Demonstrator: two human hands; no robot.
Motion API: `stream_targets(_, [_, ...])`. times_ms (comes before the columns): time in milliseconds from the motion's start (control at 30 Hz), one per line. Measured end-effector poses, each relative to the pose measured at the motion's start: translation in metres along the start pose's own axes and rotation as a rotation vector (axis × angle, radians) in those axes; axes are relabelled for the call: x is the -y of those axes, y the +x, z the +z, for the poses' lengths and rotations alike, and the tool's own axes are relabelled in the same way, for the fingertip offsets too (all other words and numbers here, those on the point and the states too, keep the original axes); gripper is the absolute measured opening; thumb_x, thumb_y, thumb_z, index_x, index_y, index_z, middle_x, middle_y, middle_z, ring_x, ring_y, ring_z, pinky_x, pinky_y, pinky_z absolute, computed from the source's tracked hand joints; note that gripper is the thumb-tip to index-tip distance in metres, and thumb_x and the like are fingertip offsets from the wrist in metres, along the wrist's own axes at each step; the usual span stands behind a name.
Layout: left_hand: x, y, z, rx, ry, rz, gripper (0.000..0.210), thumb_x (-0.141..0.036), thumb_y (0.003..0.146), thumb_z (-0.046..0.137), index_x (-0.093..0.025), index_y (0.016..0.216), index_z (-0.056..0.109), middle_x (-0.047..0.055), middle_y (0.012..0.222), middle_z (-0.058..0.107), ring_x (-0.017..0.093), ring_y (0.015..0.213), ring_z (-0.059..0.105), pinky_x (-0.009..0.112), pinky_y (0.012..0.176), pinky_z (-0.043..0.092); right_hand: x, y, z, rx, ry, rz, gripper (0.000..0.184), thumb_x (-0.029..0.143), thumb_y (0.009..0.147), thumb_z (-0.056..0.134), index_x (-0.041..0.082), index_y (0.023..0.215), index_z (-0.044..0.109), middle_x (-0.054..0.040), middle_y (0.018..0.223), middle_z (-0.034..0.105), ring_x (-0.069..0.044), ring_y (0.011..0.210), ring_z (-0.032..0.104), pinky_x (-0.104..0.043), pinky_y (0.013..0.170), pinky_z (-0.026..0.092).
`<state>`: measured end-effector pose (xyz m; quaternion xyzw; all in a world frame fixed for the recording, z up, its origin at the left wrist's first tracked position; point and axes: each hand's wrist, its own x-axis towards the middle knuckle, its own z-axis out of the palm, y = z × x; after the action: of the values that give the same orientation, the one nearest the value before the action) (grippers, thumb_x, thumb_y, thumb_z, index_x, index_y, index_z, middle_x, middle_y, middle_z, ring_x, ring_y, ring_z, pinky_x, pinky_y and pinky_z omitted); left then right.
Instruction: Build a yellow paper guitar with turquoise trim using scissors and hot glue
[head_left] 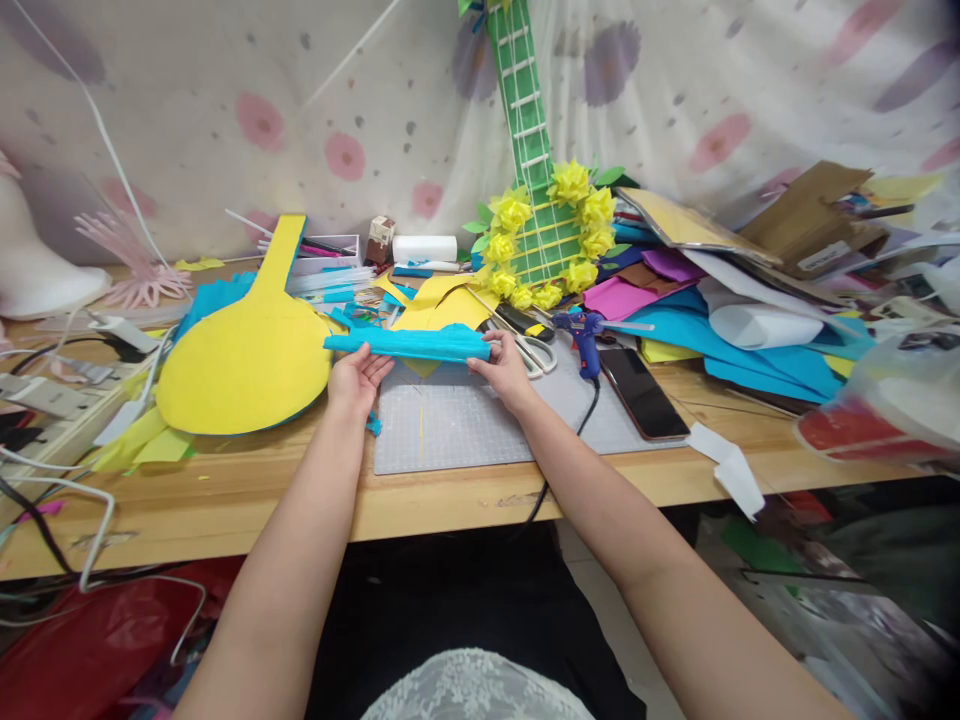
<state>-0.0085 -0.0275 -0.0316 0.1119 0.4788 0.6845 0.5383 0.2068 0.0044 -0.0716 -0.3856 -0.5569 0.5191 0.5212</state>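
Observation:
A folded strip of blue crepe paper (409, 344) stretches between my two hands above the cutting mat. My left hand (358, 378) holds its left part from below, palm turned up, with the thumb against the paper. At the right end, my right hand (506, 368) pinches the strip between thumb and fingers. Underneath lies a grey gridded cutting mat (450, 430). Close to my left hand rests a yellow banjo-shaped paper cutout (244, 365) with blue along its edge. Scissors (541, 356) lie just beyond my right hand.
A blue glue gun (583, 340) and a black phone (643, 392) lie right of my hands. Behind stands a green paper instrument (534, 150) ringed with yellow flowers. Coloured paper (757, 345) is piled at the right, near a plastic cup (885, 400). Cables and a power strip (67, 420) crowd the left.

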Motion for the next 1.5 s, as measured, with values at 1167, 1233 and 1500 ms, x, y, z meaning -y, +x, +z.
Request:
stream_targets(1167, [0.028,-0.018,0.016,0.143,0.144,0.084,0.010,-0.013,0.074,0.066,-0.012,0.070,0.056,0.003,0.064,0.066,0.013,0.060,0.065,0.037,0.079,0.053,0.001,-0.007,0.012,-0.002,-0.032,0.042,0.054,0.030,0.060,0.068,0.026,0.097,0.030,0.0089,0.062,0.057,-0.015,0.054,0.059,-0.032,0.057,0.049])
stream_targets(1233, [0.030,-0.017,0.016,0.121,0.136,0.109,0.013,-0.014,0.072,0.068,-0.012,0.069,0.056,0.003,0.063,0.066,0.014,0.060,0.065,0.037,0.079,0.053,0.002,-0.008,0.014,-0.004,-0.052,0.035,0.053,0.030,0.060,0.068,0.026,0.098,0.031,0.0096,0.060,0.055,-0.016,0.054,0.060,-0.032,0.056,0.049])
stream_targets(1500, [0.033,-0.015,0.016,0.113,0.095,0.157,0.013,-0.017,0.075,0.066,-0.012,0.071,0.055,0.004,0.064,0.067,0.014,0.060,0.066,0.035,0.077,0.054,0.007,-0.013,0.016,-0.046,-0.105,-0.003,0.048,0.032,0.065,0.066,0.025,0.101,0.034,0.0072,0.064,0.058,-0.014,0.053,0.060,-0.030,0.056,0.049])
